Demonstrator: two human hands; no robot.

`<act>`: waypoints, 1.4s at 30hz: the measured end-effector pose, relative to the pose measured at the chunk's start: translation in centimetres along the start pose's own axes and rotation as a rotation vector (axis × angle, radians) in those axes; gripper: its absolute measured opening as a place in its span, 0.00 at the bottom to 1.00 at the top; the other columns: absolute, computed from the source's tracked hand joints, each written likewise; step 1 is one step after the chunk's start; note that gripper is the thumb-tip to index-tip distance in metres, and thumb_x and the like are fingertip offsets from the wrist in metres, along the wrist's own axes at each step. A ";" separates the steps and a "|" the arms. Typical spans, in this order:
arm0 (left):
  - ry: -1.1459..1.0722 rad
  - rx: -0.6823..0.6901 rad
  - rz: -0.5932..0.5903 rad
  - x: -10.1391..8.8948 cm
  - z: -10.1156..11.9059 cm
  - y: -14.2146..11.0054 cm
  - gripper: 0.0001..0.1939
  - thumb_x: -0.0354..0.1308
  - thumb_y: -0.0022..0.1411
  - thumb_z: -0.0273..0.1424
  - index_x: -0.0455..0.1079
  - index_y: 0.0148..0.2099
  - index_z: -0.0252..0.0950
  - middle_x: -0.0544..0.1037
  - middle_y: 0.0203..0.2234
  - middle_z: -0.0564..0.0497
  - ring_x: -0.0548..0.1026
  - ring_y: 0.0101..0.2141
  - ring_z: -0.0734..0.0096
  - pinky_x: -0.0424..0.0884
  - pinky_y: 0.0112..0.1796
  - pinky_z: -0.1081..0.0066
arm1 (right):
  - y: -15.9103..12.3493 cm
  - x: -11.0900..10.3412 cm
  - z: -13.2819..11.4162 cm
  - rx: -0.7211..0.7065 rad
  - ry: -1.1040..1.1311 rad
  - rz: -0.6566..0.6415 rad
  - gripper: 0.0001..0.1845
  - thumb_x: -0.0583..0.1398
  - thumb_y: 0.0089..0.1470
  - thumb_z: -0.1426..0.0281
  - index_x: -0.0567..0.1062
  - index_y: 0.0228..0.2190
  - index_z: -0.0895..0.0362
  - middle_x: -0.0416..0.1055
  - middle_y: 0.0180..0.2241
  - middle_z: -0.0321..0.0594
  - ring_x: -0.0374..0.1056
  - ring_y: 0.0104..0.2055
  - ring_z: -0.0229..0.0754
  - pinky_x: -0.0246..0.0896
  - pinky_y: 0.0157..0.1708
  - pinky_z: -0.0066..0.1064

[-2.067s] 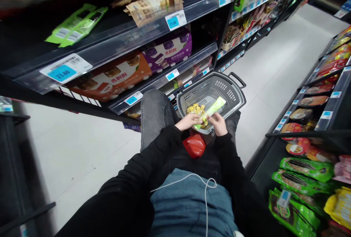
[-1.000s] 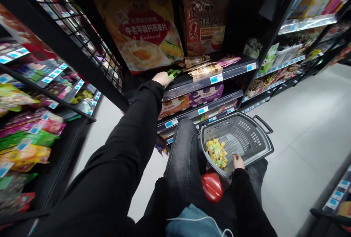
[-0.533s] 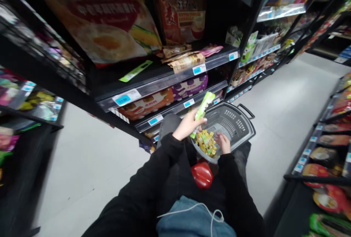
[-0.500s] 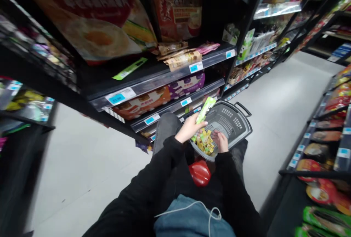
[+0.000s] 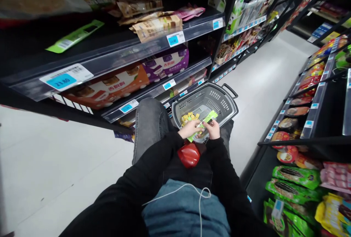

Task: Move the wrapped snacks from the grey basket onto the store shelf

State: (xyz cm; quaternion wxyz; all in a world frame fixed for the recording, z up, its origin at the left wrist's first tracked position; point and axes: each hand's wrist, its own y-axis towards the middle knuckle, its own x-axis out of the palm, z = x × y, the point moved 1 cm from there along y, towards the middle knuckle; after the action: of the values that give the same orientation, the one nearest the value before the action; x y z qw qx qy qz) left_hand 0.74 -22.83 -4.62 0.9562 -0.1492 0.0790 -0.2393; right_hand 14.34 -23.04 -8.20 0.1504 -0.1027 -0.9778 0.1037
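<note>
A long, narrow green snack packet (image 5: 210,116) is held over the near rim of a grey shopping basket (image 5: 233,114). My left hand (image 5: 189,129) grips the packet's left part, and my right hand (image 5: 213,129) has its fingers closed on the right part. Inside the basket, small yellow packets (image 5: 189,117) are heaped on the left side. The basket tilts in front of my knees, its handle at the far right. Below it, between my legs, is a shiny red object (image 5: 189,155) whose kind I cannot make out.
A similar green packet (image 5: 75,37) lies on the black shelf at left, near brown packets (image 5: 159,27). Orange and purple multipacks (image 5: 164,63) fill the lower shelf. Across the pale aisle floor (image 5: 263,72), another shelf holds green bags (image 5: 296,178) and round tubs (image 5: 285,155).
My left hand has lowered the green packet from above the basket's left side to its near rim. My right hand has left the yellow packets and now holds the green packet too.
</note>
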 end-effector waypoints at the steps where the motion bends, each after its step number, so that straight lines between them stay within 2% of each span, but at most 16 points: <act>1: -0.038 -0.021 -0.029 0.0 0.0 0.2 0.18 0.66 0.44 0.38 0.68 0.34 0.31 0.72 0.20 0.53 0.72 0.21 0.71 0.66 0.22 0.74 | 0.2 -0.2 0.2 0.001 0.000 0.029 0.20 0.69 0.28 0.64 0.70 0.25 0.60 0.71 0.23 0.35 0.65 0.25 0.35 0.61 0.28 0.28; 6: -0.348 -0.203 -0.189 0.4 0.5 0.5 0.20 0.63 0.48 0.43 0.69 0.34 0.29 0.77 0.28 0.46 0.71 0.19 0.73 0.67 0.22 0.73 | 0.8 -1.1 0.5 -0.004 0.073 0.166 0.22 0.63 0.37 0.53 0.68 0.23 0.60 0.67 0.20 0.31 0.62 0.23 0.32 0.57 0.24 0.25; 10: -0.393 -0.244 -0.184 0.2 0.8 0.4 0.19 0.62 0.51 0.41 0.71 0.36 0.28 0.78 0.28 0.44 0.71 0.19 0.72 0.66 0.22 0.72 | 0.9 -1.6 0.2 -0.002 0.086 0.199 0.24 0.62 0.36 0.50 0.64 0.21 0.58 0.62 0.17 0.28 0.59 0.20 0.31 0.55 0.20 0.24; 14: -0.338 -0.222 -0.147 0.1 0.3 0.8 0.16 0.60 0.53 0.38 0.73 0.33 0.27 0.77 0.27 0.46 0.69 0.17 0.75 0.63 0.19 0.74 | 0.9 -1.9 -0.3 -0.036 0.007 0.225 0.25 0.63 0.36 0.50 0.61 0.20 0.57 0.52 0.10 0.22 0.50 0.12 0.28 0.49 0.15 0.24; 17: -0.247 -0.181 -0.138 -0.1 0.0 1.2 0.14 0.60 0.53 0.36 0.73 0.30 0.27 0.76 0.22 0.48 0.66 0.15 0.77 0.61 0.18 0.76 | 0.9 -1.8 -0.7 -0.021 -0.006 0.231 0.25 0.66 0.32 0.53 0.64 0.23 0.57 0.56 0.11 0.22 0.51 0.11 0.27 0.48 0.13 0.23; 23: -0.148 -0.098 -0.162 -0.6 0.0 1.1 0.15 0.61 0.51 0.38 0.74 0.30 0.27 0.74 0.20 0.49 0.64 0.15 0.79 0.59 0.18 0.77 | 0.6 -1.2 -1.5 0.029 0.086 0.165 0.23 0.66 0.32 0.57 0.64 0.27 0.57 0.63 0.15 0.24 0.58 0.14 0.29 0.55 0.16 0.23; 27: -0.145 -0.095 -0.176 -0.8 0.1 0.9 0.15 0.62 0.49 0.38 0.72 0.29 0.28 0.74 0.20 0.50 0.64 0.15 0.79 0.59 0.18 0.78 | 0.5 -1.1 -1.7 -0.015 0.079 0.126 0.23 0.66 0.33 0.57 0.64 0.27 0.57 0.63 0.16 0.24 0.59 0.13 0.29 0.54 0.15 0.23; 34: -0.246 -0.117 -0.171 -0.5 0.7 0.7 0.17 0.68 0.41 0.36 0.69 0.31 0.29 0.73 0.20 0.51 0.67 0.15 0.78 0.61 0.17 0.77 | 0.5 -1.7 -1.5 -0.111 0.007 0.159 0.21 0.62 0.41 0.54 0.62 0.29 0.56 0.63 0.18 0.24 0.60 0.13 0.30 0.56 0.14 0.23; 39: -0.433 -0.212 -0.228 -0.8 1.1 0.4 0.21 0.66 0.45 0.38 0.71 0.38 0.30 0.77 0.32 0.44 0.72 0.21 0.73 0.65 0.19 0.76 | 0.8 -2.5 -2.0 -0.201 0.013 0.284 0.20 0.60 0.43 0.54 0.61 0.29 0.56 0.62 0.19 0.24 0.58 0.13 0.28 0.54 0.14 0.22; 42: -0.497 -0.242 -0.268 -1.0 1.4 0.2 0.20 0.66 0.45 0.36 0.72 0.39 0.30 0.78 0.35 0.42 0.73 0.22 0.73 0.65 0.20 0.76 | 0.9 -2.9 -2.1 -0.223 0.031 0.340 0.20 0.59 0.43 0.54 0.60 0.28 0.55 0.62 0.19 0.24 0.57 0.13 0.27 0.53 0.14 0.22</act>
State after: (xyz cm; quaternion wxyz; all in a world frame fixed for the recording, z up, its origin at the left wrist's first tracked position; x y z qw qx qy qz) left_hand 0.30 -21.83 -3.34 0.8814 -0.3251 -0.1500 -0.3081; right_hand 17.92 -22.46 -7.24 0.1338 -0.2839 -0.9493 0.0172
